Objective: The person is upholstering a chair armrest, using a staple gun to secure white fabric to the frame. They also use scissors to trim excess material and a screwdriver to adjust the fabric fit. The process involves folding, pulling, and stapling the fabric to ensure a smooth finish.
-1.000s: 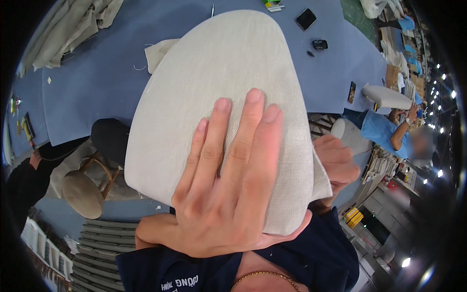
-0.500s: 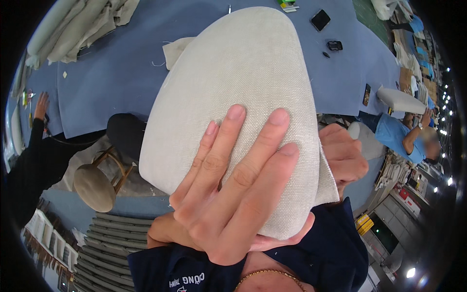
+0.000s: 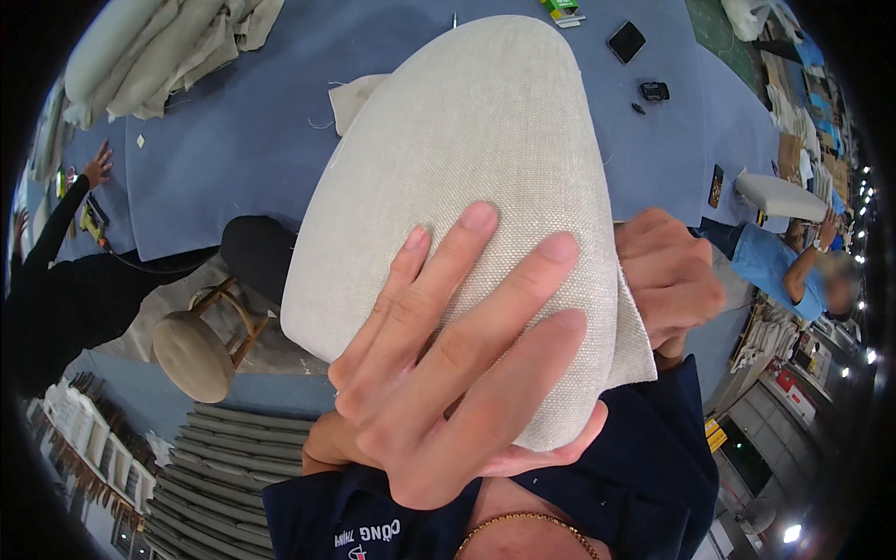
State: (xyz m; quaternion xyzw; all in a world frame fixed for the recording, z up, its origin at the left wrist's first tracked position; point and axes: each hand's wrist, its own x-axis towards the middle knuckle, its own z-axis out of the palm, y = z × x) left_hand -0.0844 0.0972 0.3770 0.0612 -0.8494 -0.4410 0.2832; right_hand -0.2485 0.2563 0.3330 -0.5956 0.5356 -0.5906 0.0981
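A large padded cushion (image 3: 448,159) in beige woven fabric, rounded and tapering at the far end, takes up the middle of the view. My left hand (image 3: 457,364) grips its near end, with the fingers spread across the top and the thumb below the near edge. Along the right side, my right hand (image 3: 670,275) is closed like a fist against the cushion; whatever its fingers hold is hidden. Just below that hand, a loose fabric flap (image 3: 635,341) sticks out from the cushion's edge. Another fabric corner (image 3: 355,101) shows past the far left side.
Behind the cushion spreads a blue-covered table (image 3: 224,140) with a phone (image 3: 626,42), a small black device (image 3: 655,91) and piled fabric (image 3: 140,56). A round stool (image 3: 194,355) and stacked grey pads (image 3: 224,467) are at left. Co-workers stand at the left (image 3: 70,289) and right (image 3: 775,261).
The view has shifted slightly, so the scene sits a little further right. My right hand has moved slightly outward. The left co-worker's hand has lifted away from the table's edge.
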